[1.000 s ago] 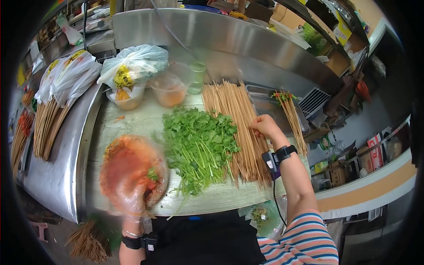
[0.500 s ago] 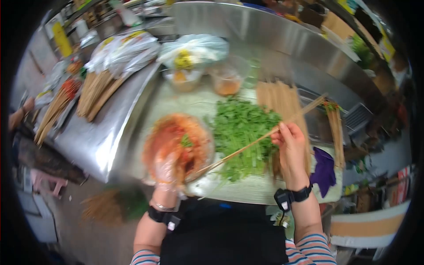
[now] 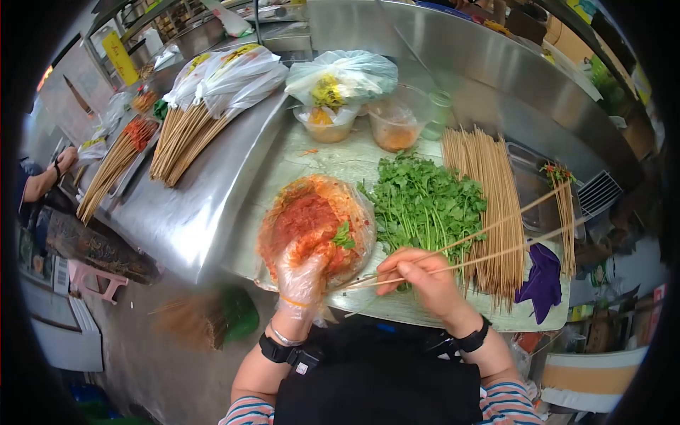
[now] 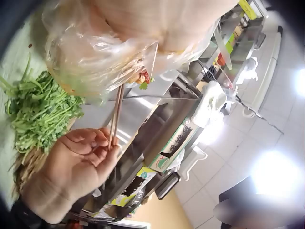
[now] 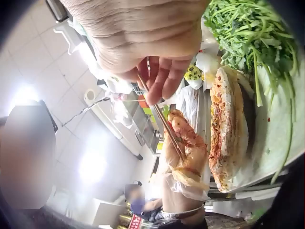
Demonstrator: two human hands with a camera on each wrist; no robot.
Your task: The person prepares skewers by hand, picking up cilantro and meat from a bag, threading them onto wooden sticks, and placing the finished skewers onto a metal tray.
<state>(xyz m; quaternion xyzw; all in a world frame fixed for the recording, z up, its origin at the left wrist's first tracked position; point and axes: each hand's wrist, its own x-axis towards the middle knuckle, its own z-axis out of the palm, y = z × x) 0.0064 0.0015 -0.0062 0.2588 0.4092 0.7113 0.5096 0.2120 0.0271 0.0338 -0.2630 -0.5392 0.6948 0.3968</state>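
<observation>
My left hand (image 3: 303, 268), in a clear plastic glove stained orange, hangs over the front edge of a plastic-lined bowl (image 3: 367, 219) of red-sauced shredded food (image 3: 308, 212). Its fingers curl round some of this food; a red bit and green leaf (image 4: 144, 86) peep out of the glove in the left wrist view. Bare, my right hand (image 3: 431, 287) pinches two thin wooden skewers (image 5: 159, 112) between thumb and fingers. Their lower tips reach the gloved left hand, and the upper ends spread apart. A pile of cilantro (image 3: 425, 198) lies right of the bowl.
Loose skewers (image 3: 489, 212) lie beside the cilantro, then a purple cloth (image 3: 540, 283) and a metal tray (image 3: 524, 166) with filled skewers. Behind stand two plastic tubs (image 3: 397, 127). Bagged skewer bundles (image 3: 188, 142) rest on the steel counter (image 3: 212, 205) at left.
My right hand has picked skewers from the pile and brought them left to the gloved hand. The gloved hand has drawn from the bowl's middle toward its front edge. The head view has shifted left.
</observation>
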